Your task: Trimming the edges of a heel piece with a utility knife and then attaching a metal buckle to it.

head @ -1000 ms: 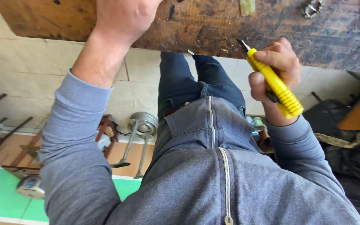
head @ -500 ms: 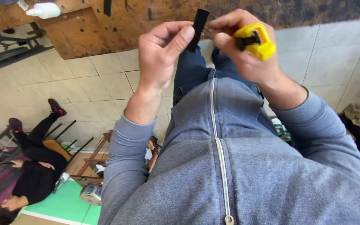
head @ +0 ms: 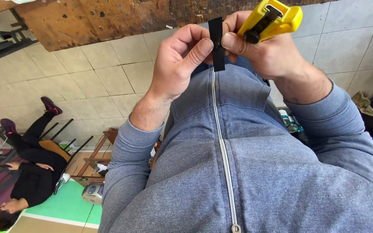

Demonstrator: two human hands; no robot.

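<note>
So a thin black strip is being pinched between the thumb and fingers of the left hand, held upright right in front of the chest, just above the zipper of a grey hooded sweatshirt. The right hand is closed around a yellow utility knife, and its thumb is pressed against the strip from the other side, so both hands are touching it. Whether a blade is out can't be made out from here. A worn wooden workbench is seen along the top edge, with beige floor tiles below it. Off at the lower left, another person in black clothes is seated by a green mat, well apart from the hands.
</note>
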